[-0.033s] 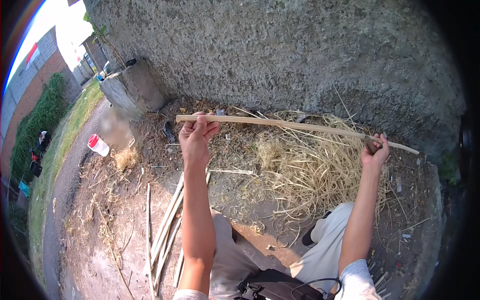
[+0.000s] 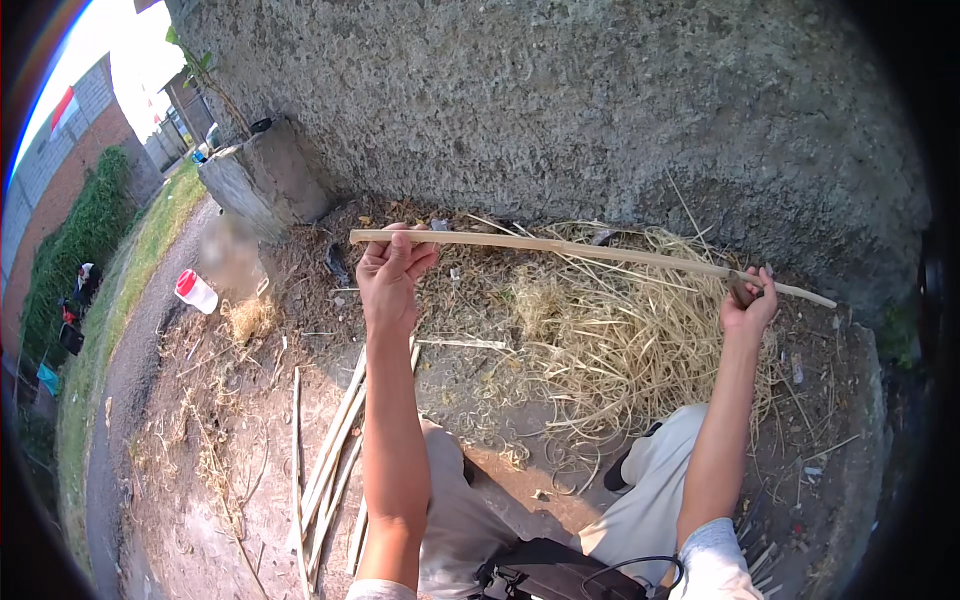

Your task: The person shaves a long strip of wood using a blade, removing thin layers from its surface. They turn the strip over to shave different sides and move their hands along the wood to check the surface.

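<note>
A long pale bamboo strip [image 2: 500, 240] stretches across in front of me at arm's length, bending slightly down toward its right end. Close to its left end, my left hand [image 2: 392, 275] pinches it between thumb and fingers. My right hand [image 2: 750, 298] grips it near the other end, where a short tip sticks out past the fingers. A dark brown, flat piece [image 2: 743, 288] also shows in the right hand, pressed against the strip; it looks blade-like, but its kind is unclear. Behind the strip lies a heap of curly bamboo shavings [image 2: 640, 335] on the ground.
Several bamboo strips [image 2: 333, 455] lie on the ground left of my legs. A plastic container with a red lid [image 2: 197, 291] stands farther left. A rough grey wall [image 2: 560, 110] rises behind the heap, with a concrete block [image 2: 265, 180] at its left. A black bag [image 2: 560, 572] rests at my lap.
</note>
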`<state>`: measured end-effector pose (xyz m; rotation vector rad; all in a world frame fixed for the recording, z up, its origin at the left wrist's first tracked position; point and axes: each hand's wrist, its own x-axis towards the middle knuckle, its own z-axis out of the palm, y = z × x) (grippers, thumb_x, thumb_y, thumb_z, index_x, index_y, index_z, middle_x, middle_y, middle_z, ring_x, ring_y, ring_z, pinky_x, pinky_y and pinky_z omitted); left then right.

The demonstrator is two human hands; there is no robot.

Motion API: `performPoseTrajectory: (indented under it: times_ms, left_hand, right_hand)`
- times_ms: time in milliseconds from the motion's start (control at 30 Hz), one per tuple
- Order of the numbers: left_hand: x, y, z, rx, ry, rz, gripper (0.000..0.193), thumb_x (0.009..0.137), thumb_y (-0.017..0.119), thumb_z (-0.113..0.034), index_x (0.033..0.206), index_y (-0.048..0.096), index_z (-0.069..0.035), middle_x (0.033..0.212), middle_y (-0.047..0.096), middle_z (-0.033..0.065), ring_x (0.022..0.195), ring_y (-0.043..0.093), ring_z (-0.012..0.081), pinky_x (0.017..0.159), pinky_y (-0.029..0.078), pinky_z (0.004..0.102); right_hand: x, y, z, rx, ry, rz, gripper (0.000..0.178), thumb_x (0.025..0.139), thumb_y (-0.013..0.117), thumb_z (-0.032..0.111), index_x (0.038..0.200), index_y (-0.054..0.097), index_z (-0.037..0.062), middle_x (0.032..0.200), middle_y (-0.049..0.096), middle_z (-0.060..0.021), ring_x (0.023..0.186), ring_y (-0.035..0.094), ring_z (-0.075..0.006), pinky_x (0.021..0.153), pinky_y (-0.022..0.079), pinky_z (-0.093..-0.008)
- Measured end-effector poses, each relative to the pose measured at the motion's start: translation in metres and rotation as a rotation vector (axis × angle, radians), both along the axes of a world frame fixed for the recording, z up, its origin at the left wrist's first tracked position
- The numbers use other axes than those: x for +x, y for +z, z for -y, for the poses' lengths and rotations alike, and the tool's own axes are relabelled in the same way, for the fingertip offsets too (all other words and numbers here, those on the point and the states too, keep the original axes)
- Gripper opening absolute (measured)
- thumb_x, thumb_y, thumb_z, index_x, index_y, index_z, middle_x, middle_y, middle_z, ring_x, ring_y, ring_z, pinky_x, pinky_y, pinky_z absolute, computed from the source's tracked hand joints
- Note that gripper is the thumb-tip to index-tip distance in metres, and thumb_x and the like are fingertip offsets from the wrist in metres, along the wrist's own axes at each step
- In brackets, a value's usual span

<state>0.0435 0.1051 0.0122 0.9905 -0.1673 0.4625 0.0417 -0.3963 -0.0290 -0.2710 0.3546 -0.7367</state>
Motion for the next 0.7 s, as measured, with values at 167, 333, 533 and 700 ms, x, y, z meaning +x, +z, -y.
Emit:
performPoseTrajectory:
  times_ms: [167, 333, 533, 700]
  left_hand:
    - [-0.002, 0.004, -0.003, 0.010, -0.036, 0.051, 0.022, 0.098, 0.064, -0.018, 0.111, 0.062, 0.000, 0.105, 0.072, 0.0177, 0.087, 0.074, 0.0246, 0.072, 0.063, 0.0351]
    - [-0.006, 0.013, -0.005, -0.064, -0.008, 0.133, 0.019, 0.101, 0.058, -0.024, 0.101, 0.061, -0.005, 0.101, 0.071, 0.0157, 0.096, 0.072, 0.0291, 0.080, 0.061, 0.0422]
    - [-0.027, 0.056, 0.009, -0.410, -0.029, 0.336, 0.042, 0.108, 0.039, -0.038, 0.080, 0.053, -0.011, 0.074, 0.056, 0.0086, 0.065, 0.052, 0.0204, 0.069, 0.052, 0.0409]
    - [-0.087, 0.136, 0.000, -0.289, -0.193, 0.519, 0.052, 0.104, 0.039, -0.049, 0.066, 0.039, -0.013, 0.058, 0.034, 0.0032, 0.052, 0.030, 0.0149, 0.045, 0.028, 0.0327]
  right_hand:
    - [0.007, -0.011, 0.006, -0.019, 0.038, -0.044, 0.015, 0.090, 0.067, 0.006, 0.098, 0.057, 0.0010, 0.087, 0.063, -0.0086, 0.058, 0.051, -0.0087, 0.061, 0.052, -0.0210]
    - [0.022, -0.031, 0.011, -0.062, 0.191, -0.142, 0.012, 0.097, 0.061, 0.003, 0.106, 0.055, -0.0024, 0.089, 0.060, -0.0102, 0.061, 0.053, -0.0084, 0.062, 0.055, -0.0196]
    - [0.029, -0.044, -0.016, -0.025, 0.423, -0.191, 0.017, 0.097, 0.059, 0.000, 0.111, 0.054, -0.0080, 0.092, 0.057, -0.0099, 0.068, 0.057, -0.0094, 0.063, 0.057, -0.0186]
    - [0.011, -0.039, -0.062, -0.122, 0.612, -0.230, 0.009, 0.098, 0.059, 0.004, 0.097, 0.057, -0.0046, 0.086, 0.059, -0.0097, 0.082, 0.062, -0.0156, 0.076, 0.058, -0.0246]
